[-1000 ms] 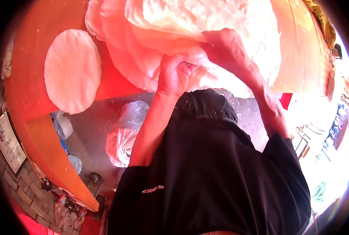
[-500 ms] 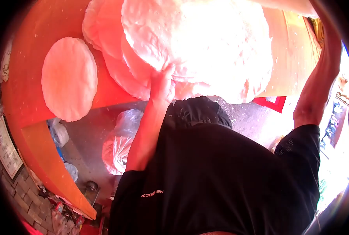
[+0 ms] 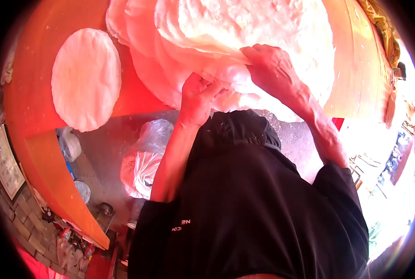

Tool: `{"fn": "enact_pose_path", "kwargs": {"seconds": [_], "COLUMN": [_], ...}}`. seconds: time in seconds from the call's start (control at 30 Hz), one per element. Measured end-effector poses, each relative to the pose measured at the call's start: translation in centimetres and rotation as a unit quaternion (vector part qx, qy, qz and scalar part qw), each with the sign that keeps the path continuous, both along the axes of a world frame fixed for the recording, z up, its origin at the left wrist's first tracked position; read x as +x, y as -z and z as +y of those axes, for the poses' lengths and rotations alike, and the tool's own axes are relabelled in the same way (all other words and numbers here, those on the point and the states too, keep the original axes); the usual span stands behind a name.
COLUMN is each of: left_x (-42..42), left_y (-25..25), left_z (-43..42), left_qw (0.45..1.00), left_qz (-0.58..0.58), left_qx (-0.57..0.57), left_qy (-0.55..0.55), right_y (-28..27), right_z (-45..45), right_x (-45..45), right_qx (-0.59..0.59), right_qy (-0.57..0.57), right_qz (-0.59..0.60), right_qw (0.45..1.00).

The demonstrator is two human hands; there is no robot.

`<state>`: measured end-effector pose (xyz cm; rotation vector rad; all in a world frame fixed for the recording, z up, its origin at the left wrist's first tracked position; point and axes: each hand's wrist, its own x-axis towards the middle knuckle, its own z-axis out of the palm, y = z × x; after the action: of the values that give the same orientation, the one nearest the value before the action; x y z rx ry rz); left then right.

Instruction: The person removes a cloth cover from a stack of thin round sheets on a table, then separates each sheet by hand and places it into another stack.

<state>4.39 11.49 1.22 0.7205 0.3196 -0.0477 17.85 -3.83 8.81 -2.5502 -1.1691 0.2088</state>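
Large, thin round flatbreads [image 3: 244,23] lie in an overlapping stack, pale with wavy edges and washed pink by the light. My right hand [image 3: 275,69] is closed with its fingertips pinching the near edge of an upper flatbread. To its left and nearer my body, my left hand [image 3: 199,98] has its fingers curled against the stack's near edge, closed on a flatbread's rim. A separate smaller oval-looking flatbread [image 3: 86,79] lies flat at the left, apart from both hands.
An orange table [image 3: 356,69] carries the flatbreads, and its front edge runs close to my body. Beneath it a clear plastic bag [image 3: 147,158] stands on the floor. A framed sheet [image 3: 6,162] is at far left. Yellowish cloth [image 3: 382,28] hangs at the right edge.
My right hand has come back from beyond the stack's far right to its near edge, now pinching a flatbread. My left hand stays near the same edge. The view has shifted slightly.
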Motion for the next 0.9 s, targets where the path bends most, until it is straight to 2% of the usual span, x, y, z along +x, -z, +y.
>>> {"fn": "enact_pose_path", "kwargs": {"seconds": [0.03,0.1,0.27,0.4,0.47,0.53,0.6,0.7,0.77,0.83,0.9], "left_x": [0.7,1.6,1.4,1.6,1.5,1.3,0.6,-0.4,-0.4,-0.6,-0.5], "left_y": [-1.1,-3.2,-0.6,-1.4,-2.7,-3.1,-2.3,0.7,0.0,0.4,-0.8], "left_z": [-0.2,-0.7,-0.6,-0.6,-1.0,-1.4,-1.4,-0.8,-1.0,-0.7,-0.8], "left_qw": [1.000,0.997,0.999,1.000,0.999,0.997,0.993,0.989,0.982,0.984,0.985], "left_qz": [-0.003,0.058,0.002,0.000,0.035,0.069,0.101,0.133,0.169,0.162,0.153], "left_qx": [-0.001,0.001,0.000,-0.011,-0.010,-0.014,0.034,0.041,0.037,0.043,0.050], "left_qy": [0.002,-0.047,-0.046,-0.018,-0.025,-0.026,-0.041,-0.049,-0.081,-0.062,-0.065], "right_y": [-0.2,0.6,-0.5,0.0,-0.6,-0.6,-2.6,-9.9,-15.9,-19.9,-20.2], "right_z": [0.5,0.6,0.5,0.3,-0.2,-0.7,-1.4,-2.1,-2.0,-1.4,-1.0], "right_x": [0.1,-0.5,-2.5,-0.7,0.4,1.8,4.5,9.2,10.2,9.8,8.3], "right_qx": [-0.031,-0.012,0.097,0.096,0.067,-0.018,-0.044,0.030,0.087,0.145,0.165], "right_qy": [-0.005,-0.015,0.003,-0.003,0.000,-0.070,-0.066,0.080,0.197,0.275,0.269], "right_qz": [0.005,0.005,0.030,0.036,0.072,0.050,-0.001,-0.105,-0.196,-0.278,-0.408], "right_qw": [0.999,1.000,0.995,0.995,0.995,0.996,0.997,0.991,0.957,0.909,0.856]}}
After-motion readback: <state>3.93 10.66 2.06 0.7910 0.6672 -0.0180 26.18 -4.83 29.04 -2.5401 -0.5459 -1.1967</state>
